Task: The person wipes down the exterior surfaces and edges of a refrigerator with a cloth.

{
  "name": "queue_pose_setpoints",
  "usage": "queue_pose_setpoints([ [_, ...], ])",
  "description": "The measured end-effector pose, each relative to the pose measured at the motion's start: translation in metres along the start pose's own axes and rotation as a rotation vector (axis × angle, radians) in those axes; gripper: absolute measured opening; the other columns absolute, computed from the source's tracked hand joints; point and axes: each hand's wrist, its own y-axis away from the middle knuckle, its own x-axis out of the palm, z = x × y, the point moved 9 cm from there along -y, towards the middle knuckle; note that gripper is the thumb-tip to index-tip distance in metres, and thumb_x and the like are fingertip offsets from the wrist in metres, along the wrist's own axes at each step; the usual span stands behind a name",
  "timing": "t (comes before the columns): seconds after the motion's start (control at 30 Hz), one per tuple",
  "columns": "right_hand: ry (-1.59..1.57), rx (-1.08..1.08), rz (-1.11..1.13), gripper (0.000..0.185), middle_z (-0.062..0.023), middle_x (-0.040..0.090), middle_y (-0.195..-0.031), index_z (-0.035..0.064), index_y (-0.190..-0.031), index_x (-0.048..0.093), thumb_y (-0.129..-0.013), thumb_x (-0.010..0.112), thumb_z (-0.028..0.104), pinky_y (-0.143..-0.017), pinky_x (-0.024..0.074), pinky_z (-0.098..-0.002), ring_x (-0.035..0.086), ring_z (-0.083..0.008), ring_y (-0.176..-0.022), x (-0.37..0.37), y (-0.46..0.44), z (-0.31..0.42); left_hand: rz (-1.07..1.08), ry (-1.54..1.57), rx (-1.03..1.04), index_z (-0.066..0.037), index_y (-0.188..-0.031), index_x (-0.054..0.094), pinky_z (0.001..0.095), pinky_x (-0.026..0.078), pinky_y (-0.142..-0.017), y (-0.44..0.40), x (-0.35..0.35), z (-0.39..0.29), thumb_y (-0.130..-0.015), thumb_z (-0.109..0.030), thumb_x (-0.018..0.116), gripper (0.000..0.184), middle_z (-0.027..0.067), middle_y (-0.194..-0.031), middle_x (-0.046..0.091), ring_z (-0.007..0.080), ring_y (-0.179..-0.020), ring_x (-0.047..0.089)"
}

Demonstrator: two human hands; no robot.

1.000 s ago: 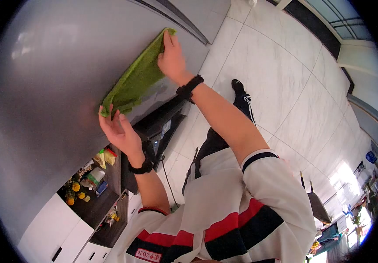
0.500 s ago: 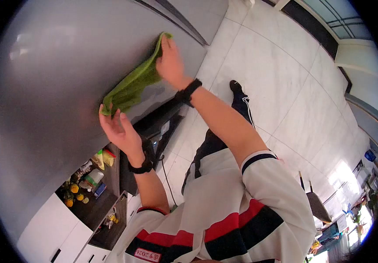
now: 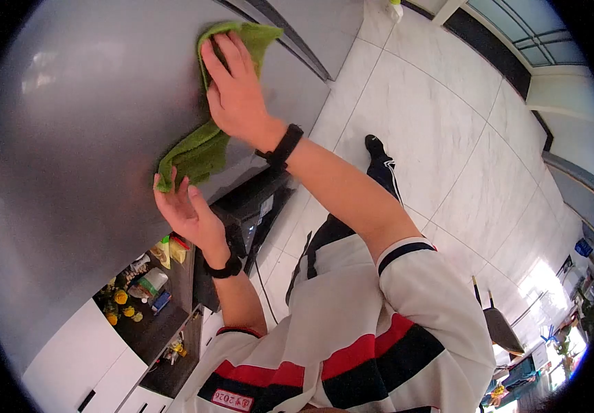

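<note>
Faces a broad grey door (image 3: 104, 138) with a dark groove (image 3: 301, 48) across it. Has a green cloth (image 3: 204, 148) against the door, pulled narrow between both hands. Could perhaps snag or bunch at the groove, because of the loose corner reaching over it, or lose the lower end, because of such slight contact there. Presses the upper part with the right hand (image 3: 238, 100), nearly flat, fingers slightly bent and parted, not clenched. Touches the lower end with the left hand (image 3: 193, 217), half open, thumb apart; cannot tell whether by pinching or merely resting.
</note>
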Motion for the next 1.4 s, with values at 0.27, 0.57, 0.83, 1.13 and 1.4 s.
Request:
queue_pose_setpoints([
  [0.27, -0.05, 0.012, -0.003, 0.063, -0.0201, 0.036, -0.138, 0.0061, -0.137, 0.041, -0.075, 0.053, 0.004, -0.107, 0.0285, -0.0571, 0.031, -0.0487, -0.127, 0.007, -0.007, -0.001, 0.018, -0.048, 0.015, -0.002, -0.141, 0.032, 0.0384, 0.042, -0.1, -0.006, 0.003, -0.003, -0.094, -0.001, 0.05, 0.051, 0.0183, -0.134, 0.048, 0.0271, -0.123, 0.049],
  [0.57, -0.045, -0.127, 0.042, 0.058, -0.0169, 0.044, -0.127, 0.0113, -0.129, 0.053, -0.072, 0.054, 0.002, -0.103, 0.0349, -0.0534, 0.04, -0.0447, -0.119, 0.008, -0.006, 0.074, -0.024, 0.026, 0.079, -0.002, -0.141, 0.032, 0.0382, 0.042, -0.1, -0.011, -0.007, -0.02, -0.094, -0.003, 0.051, 0.051, 0.019, -0.132, 0.049, 0.0273, -0.123, 0.049],
  [0.83, 0.031, -0.05, -0.003, 0.063, -0.0162, 0.043, -0.128, 0.0136, -0.13, 0.053, -0.07, 0.054, -0.006, -0.101, 0.0356, -0.0524, 0.041, -0.0434, -0.118, 0.004, -0.008, 0.059, -0.107, 0.018, 0.097, 0.001, -0.141, 0.031, 0.0399, 0.041, -0.1, -0.006, -0.042, -0.035, -0.092, -0.004, 0.052, 0.053, 0.0199, -0.133, 0.048, 0.0282, -0.122, 0.049],
  [1.13, -0.169, -0.28, 0.0, 0.055, -0.0175, 0.043, -0.134, 0.0114, -0.132, 0.051, -0.077, 0.057, 0.01, -0.106, 0.0278, -0.0579, 0.035, -0.0454, -0.126, 0.005, -0.058, 0.147, -0.254, -0.029, 0.179, 0.001, -0.141, 0.031, 0.0407, 0.042, -0.1, -0.009, -0.092, -0.062, -0.094, -0.007, 0.052, 0.052, 0.02, -0.132, 0.048, 0.0276, -0.12, 0.05],
  [1.4, -0.211, -0.266, 0.109, 0.053, -0.0178, 0.045, -0.131, 0.0028, -0.13, 0.05, -0.078, 0.053, 0.008, -0.106, 0.0277, -0.0583, 0.039, -0.0436, -0.122, 0.008, -0.04, 0.127, -0.299, -0.026, 0.187, 0.001, -0.14, 0.033, 0.0404, 0.042, -0.1, -0.01, -0.095, -0.067, -0.095, -0.006, 0.051, 0.049, 0.0187, -0.132, 0.048, 0.0276, -0.12, 0.05],
])
